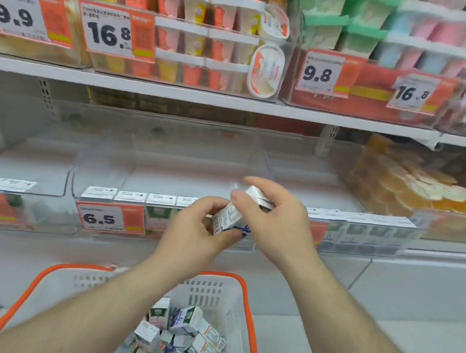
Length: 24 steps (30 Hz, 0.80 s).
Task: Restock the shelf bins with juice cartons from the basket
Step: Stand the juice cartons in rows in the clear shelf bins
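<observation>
Head view | left hand [193, 226] grips small white juice carton [226, 219] | right hand [274, 218] pinches second white carton [258, 197] | both before clear plastic shelf bin [107, 164] | orange-rimmed white basket [209, 290] of cartons below

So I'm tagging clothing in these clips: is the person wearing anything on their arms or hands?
Nothing shows. The left hand and right hand are bare, with no gloves, rings, watch or wristband in view. Both forearms are uncovered down to the picture's bottom edge; no sleeve reaches into view.
</observation>
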Available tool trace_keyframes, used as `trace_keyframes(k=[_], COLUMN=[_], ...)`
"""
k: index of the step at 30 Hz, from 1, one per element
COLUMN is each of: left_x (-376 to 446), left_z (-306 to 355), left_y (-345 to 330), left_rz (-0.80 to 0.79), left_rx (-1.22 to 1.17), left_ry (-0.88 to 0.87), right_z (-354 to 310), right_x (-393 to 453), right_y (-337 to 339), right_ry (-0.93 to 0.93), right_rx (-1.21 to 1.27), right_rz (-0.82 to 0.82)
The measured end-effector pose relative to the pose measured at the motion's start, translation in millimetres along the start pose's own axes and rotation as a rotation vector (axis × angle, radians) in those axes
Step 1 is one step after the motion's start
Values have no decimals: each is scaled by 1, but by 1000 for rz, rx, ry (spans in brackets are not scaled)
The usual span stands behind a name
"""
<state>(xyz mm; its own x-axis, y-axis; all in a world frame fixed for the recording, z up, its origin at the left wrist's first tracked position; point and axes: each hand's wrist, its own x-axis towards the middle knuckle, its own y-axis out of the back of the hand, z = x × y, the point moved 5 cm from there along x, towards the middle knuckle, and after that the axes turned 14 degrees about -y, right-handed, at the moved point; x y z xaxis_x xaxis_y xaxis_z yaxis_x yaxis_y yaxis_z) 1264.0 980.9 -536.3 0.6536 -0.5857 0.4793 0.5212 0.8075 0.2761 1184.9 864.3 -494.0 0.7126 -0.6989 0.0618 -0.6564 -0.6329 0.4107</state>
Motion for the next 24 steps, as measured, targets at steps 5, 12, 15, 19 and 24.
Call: trace_keyframes(k=[5,12,15,19,24], left_x=[25,58,58,55,55], left_z=[9,5,-8,-11,-15], left_y=[-48,-72,-85,-90,-92], left_rz=[8,-276,-376,-278,-258], left_rx=[-35,712,906,1040,1024], left_ry=[-86,-117,-50,-154,-166], right_z=[26,22,21,42,66], right_x=[15,67,113,154,172], right_y=[44,112,121,84,39], right_ry=[-115,-55,-99,-219,-225], right_rx=[164,338,106,-276,-559], right_rz=[148,362,343,103,-289])
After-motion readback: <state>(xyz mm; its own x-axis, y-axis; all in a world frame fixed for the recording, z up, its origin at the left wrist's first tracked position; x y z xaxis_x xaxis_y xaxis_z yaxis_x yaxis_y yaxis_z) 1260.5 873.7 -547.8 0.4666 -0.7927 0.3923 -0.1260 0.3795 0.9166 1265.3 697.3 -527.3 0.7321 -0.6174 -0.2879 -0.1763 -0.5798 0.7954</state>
